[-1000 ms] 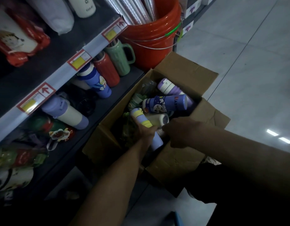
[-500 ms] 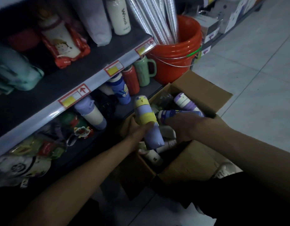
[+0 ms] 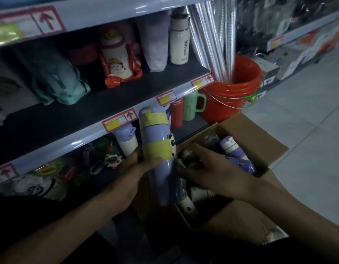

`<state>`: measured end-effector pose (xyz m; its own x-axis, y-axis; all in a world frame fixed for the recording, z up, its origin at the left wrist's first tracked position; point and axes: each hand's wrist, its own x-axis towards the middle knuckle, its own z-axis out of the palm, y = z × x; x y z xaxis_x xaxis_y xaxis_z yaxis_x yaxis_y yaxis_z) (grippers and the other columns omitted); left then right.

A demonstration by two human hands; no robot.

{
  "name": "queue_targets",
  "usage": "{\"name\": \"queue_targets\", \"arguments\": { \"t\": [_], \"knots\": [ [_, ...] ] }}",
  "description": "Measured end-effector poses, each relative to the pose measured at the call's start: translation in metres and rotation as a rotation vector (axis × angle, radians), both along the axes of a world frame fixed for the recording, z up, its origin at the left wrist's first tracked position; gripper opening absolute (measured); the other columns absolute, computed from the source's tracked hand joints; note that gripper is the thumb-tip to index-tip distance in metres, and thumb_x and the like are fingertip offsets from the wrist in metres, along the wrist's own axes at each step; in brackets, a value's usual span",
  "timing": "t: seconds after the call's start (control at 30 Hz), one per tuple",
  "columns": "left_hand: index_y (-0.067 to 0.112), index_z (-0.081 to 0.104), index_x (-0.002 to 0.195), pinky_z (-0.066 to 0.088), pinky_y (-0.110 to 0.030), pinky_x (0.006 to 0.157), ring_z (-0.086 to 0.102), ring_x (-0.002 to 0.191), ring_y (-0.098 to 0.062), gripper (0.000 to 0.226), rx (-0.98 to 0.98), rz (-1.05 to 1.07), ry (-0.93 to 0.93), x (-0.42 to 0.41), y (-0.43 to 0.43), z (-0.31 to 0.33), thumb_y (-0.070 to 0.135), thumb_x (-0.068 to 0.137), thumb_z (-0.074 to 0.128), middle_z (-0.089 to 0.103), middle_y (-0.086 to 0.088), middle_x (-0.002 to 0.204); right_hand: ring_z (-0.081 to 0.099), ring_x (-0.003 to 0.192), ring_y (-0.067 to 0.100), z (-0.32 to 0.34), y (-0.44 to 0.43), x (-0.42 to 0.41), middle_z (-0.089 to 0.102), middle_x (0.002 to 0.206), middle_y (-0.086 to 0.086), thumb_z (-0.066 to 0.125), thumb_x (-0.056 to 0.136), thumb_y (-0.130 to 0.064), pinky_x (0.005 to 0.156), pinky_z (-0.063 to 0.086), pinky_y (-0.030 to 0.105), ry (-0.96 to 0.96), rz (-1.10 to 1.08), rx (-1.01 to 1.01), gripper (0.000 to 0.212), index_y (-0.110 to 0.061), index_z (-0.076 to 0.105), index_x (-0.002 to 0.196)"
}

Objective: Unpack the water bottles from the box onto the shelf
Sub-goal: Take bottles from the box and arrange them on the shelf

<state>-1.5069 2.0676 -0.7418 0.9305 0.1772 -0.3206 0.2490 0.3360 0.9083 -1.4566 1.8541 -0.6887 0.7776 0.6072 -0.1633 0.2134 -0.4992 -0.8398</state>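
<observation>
My left hand (image 3: 135,168) grips a tall purple water bottle (image 3: 158,155) with yellow bands and a panda figure, holding it upright in front of the shelf edge (image 3: 84,138). My right hand (image 3: 208,168) hovers over the open cardboard box (image 3: 260,141) with fingers spread, and I cannot tell if it touches anything. Several more bottles lie in the box, among them a purple and white one (image 3: 233,147). The dark middle shelf board (image 3: 60,119) lies just behind the held bottle.
Purple, red and green bottles (image 3: 189,107) stand on the lower shelf. Bagged bottles and a white bottle (image 3: 179,44) sit at the back of the middle shelf. An orange bucket (image 3: 233,92) of silver rolls stands behind the box. Tiled floor lies to the right.
My left hand lifted the purple bottle out of the box and up to the shelf edge. My right hand opened and stayed over the box. The view tilted up toward the shelves.
</observation>
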Motion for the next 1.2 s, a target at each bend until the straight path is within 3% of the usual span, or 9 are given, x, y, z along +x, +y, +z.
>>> {"name": "queue_targets", "arguments": {
  "t": [0.07,0.17,0.3,0.4,0.53,0.87,1.0,1.13,1.2],
  "knots": [
    [0.019,0.078,0.103,0.053,-0.043,0.093,0.069,0.113,-0.031,0.050,-0.106,0.068,0.022,0.001,-0.006,-0.002,0.025,0.054,0.085,0.076,-0.007,0.115,0.070,0.101,0.006,-0.005,0.004,0.000,0.074,0.106,-0.009,0.075,0.084,-0.038,0.093,0.057,0.042,0.081,-0.044,0.068,0.044,-0.039,0.059,0.125],
    [0.019,0.080,0.081,0.049,-0.051,0.104,0.065,0.117,-0.033,0.033,-0.119,0.084,0.081,0.008,-0.012,0.002,0.026,0.049,0.084,0.076,-0.009,0.112,0.071,0.091,0.007,-0.008,0.009,0.002,0.076,0.095,-0.009,0.074,0.090,-0.016,0.088,0.058,0.039,0.185,-0.087,0.159,0.030,-0.042,0.065,0.101],
    [0.008,0.070,0.113,0.040,-0.055,0.115,0.058,0.129,-0.035,0.060,-0.214,0.051,0.058,0.011,-0.004,0.003,0.027,0.057,0.082,0.067,-0.017,0.132,0.074,0.095,0.011,-0.014,0.018,0.001,0.079,0.099,-0.002,0.077,0.086,-0.006,0.083,0.060,0.029,0.382,-0.121,0.262,0.037,-0.027,0.067,0.115],
    [0.004,0.067,0.127,0.054,-0.047,0.100,0.067,0.116,-0.032,0.058,-0.268,-0.046,0.052,0.005,-0.005,0.006,0.020,0.073,0.081,0.070,-0.017,0.127,0.072,0.108,0.015,-0.026,0.026,-0.005,0.077,0.113,0.001,0.088,0.072,-0.012,0.090,0.061,0.037,0.439,-0.105,0.283,0.067,-0.027,0.060,0.131],
    [0.028,0.072,0.127,0.047,-0.051,0.108,0.063,0.126,-0.027,0.035,-0.217,-0.043,0.088,0.006,-0.002,0.000,0.036,0.092,0.068,0.069,-0.005,0.133,0.072,0.108,0.018,-0.037,0.030,-0.010,0.075,0.117,0.002,0.088,0.069,0.002,0.084,0.061,0.032,0.401,-0.076,0.313,0.078,-0.028,0.055,0.133],
    [0.015,0.082,0.103,0.057,-0.038,0.082,0.074,0.090,-0.027,0.036,-0.324,0.003,0.152,0.009,-0.005,0.013,0.042,0.090,0.062,0.077,-0.014,0.109,0.063,0.116,-0.001,-0.040,0.037,-0.016,0.063,0.131,-0.021,0.090,0.073,-0.025,0.090,0.056,0.022,0.174,-0.057,0.251,0.098,-0.039,0.033,0.151],
    [0.003,0.074,0.110,0.056,-0.040,0.083,0.070,0.085,-0.029,0.042,-0.382,0.145,0.130,0.015,-0.001,0.011,0.038,0.091,0.059,0.074,-0.019,0.105,0.069,0.103,0.014,-0.029,0.038,-0.016,0.071,0.111,-0.012,0.080,0.081,-0.033,0.083,0.060,0.029,0.302,-0.107,0.303,0.078,-0.050,0.038,0.144],
    [0.011,0.074,0.082,0.055,-0.028,0.061,0.065,0.060,-0.019,0.042,-0.345,0.175,0.100,0.020,0.007,0.010,0.042,0.099,0.051,0.070,-0.006,0.069,0.072,0.099,0.020,-0.023,0.040,-0.013,0.070,0.107,0.006,0.078,0.086,-0.018,0.076,0.063,0.033,0.459,-0.186,0.350,0.068,-0.048,0.047,0.139],
    [0.010,0.079,0.091,0.057,-0.040,0.081,0.066,0.083,-0.031,0.052,-0.339,0.126,0.115,0.022,0.009,0.014,0.052,0.100,0.050,0.075,-0.014,0.085,0.073,0.101,0.018,-0.024,0.042,-0.012,0.071,0.113,0.008,0.084,0.081,-0.020,0.078,0.063,0.037,0.530,-0.224,0.344,0.073,-0.048,0.048,0.139]
  ]
}}
